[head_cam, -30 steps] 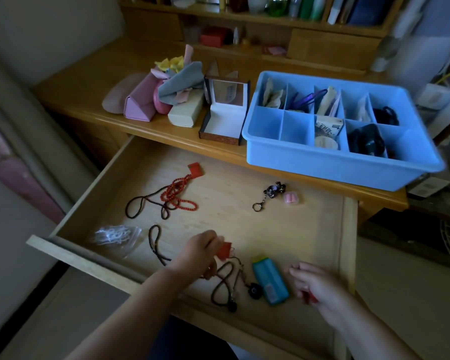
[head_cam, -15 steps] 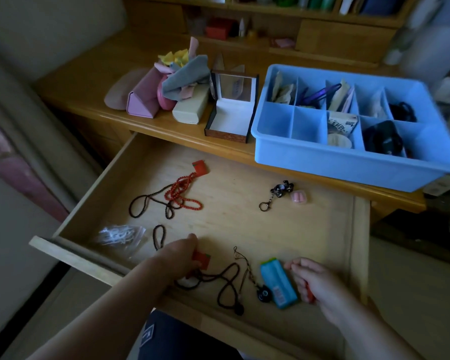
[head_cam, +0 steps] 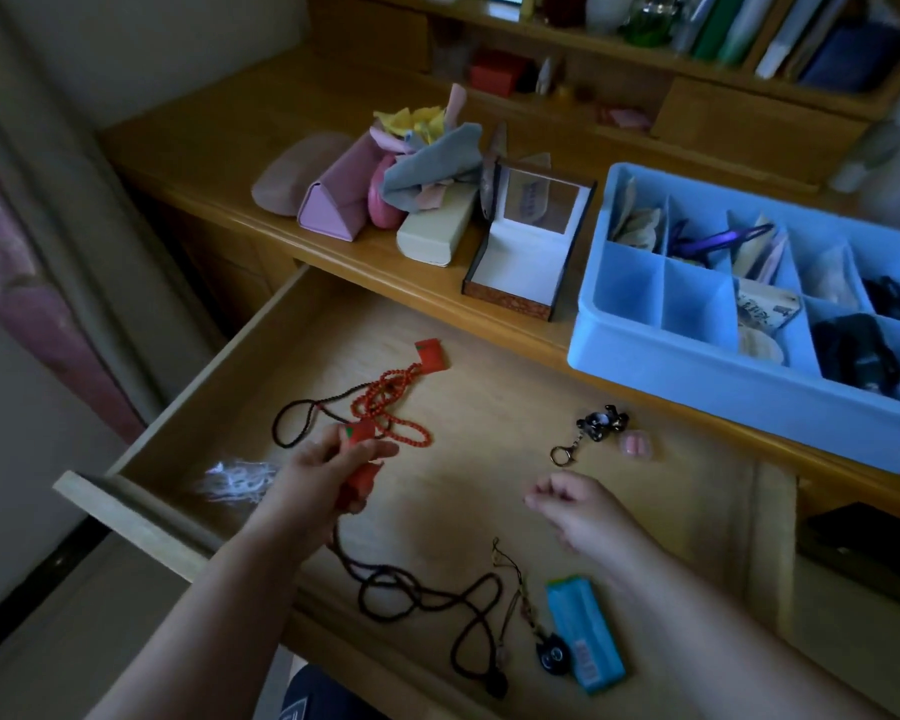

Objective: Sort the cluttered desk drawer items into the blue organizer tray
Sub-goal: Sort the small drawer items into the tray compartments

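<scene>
Wooden drawer (head_cam: 219,366) stands pulled open under the desk edge, and we log its contents from left to right. Near the left front corner lies a small clear plastic bag (head_cam: 237,480). Just right of it, our left hand (head_cam: 328,472) grips a red tag (head_cam: 360,478) between thumb and curled fingers, lifted off the drawer floor; its dark cord (head_cam: 411,589) trails down from the hand and loops on the floor nearer to us. Farther back lies a red bead necklace (head_cam: 391,402), tangled with a dark beaded strand and a second red tag (head_cam: 430,354).

Mid-drawer: a dark charm keychain (head_cam: 596,426) with a pink eraser (head_cam: 636,443) just beside it. Our right hand (head_cam: 575,504) hovers near these with fingers loosely curled; it holds nothing that we can see. Near the front right lies a teal packet (head_cam: 585,634), with a round black pendant (head_cam: 554,657) touching its left edge.

Blue organizer tray (head_cam: 697,376) sits on the desk at far right. Several compartments already hold items; the two near-left cells look vacant.

Step in hand, as we judge it: picking up the corded red tag, with the cord not yet clear of the drawer. The next move calls for gathering the slack so it does not snag the pendant strap, then carrying it right to an open cell.
</scene>
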Available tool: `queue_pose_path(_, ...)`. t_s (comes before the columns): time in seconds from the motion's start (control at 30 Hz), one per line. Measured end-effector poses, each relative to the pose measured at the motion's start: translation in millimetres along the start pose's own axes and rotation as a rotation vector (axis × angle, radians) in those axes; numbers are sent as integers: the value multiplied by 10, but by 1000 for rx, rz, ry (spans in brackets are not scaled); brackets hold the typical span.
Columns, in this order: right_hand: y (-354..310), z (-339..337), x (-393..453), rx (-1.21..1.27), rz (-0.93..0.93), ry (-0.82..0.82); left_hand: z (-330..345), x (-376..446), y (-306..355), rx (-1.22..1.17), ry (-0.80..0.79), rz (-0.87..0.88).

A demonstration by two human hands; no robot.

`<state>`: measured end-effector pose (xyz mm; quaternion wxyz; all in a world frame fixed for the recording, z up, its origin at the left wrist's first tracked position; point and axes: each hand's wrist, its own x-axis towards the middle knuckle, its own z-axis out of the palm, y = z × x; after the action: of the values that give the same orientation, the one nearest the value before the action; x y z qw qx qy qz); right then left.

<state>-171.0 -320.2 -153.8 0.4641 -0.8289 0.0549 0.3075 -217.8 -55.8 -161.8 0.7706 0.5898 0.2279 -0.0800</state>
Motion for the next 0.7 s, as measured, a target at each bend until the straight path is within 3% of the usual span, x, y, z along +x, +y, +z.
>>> queue_pose_path(0.27,-1011,530,1290,-353,-340,148,-104,51,3,-367,-75,-116)
queue_pose_path(0.37,-1155,675,1657,-483,-348,189,-106,76,6,-453,-94,-198)
queue_pose_path(0.5,-1085,752,1856,-755,-313,240,-101,64,3,-422,-112,-231)
queue_pose_path(0.7,-745,699,1618,-813,-393,346,-78,89,-16,-227,-38,-212)
